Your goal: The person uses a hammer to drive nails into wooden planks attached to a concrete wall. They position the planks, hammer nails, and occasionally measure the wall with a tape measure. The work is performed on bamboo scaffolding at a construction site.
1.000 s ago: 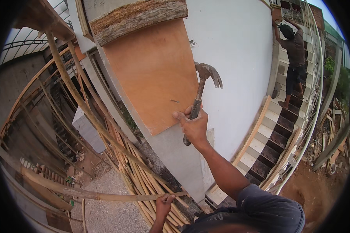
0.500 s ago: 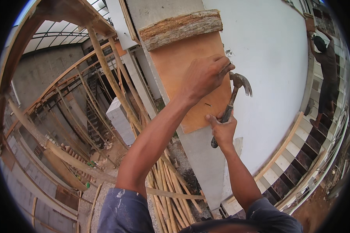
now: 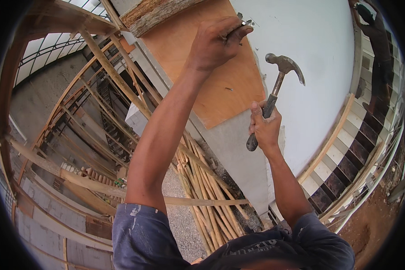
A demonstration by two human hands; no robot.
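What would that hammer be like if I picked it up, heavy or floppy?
The hammer would probably feel top-heavy, since its thick head looks like metal. It likely wouldn't flop, because the shaft looks straight and stiff. The dark grip in the right hand looks worn, so it might be a little slippery.

The right hand [image 3: 266, 128] grips a claw hammer [image 3: 270, 103], its head above the fist. Up and left of it, the left hand [image 3: 216, 42], fingers bent, overlaps an orange board [image 3: 231, 74]; poles [image 3: 207, 193] lie below both hands.
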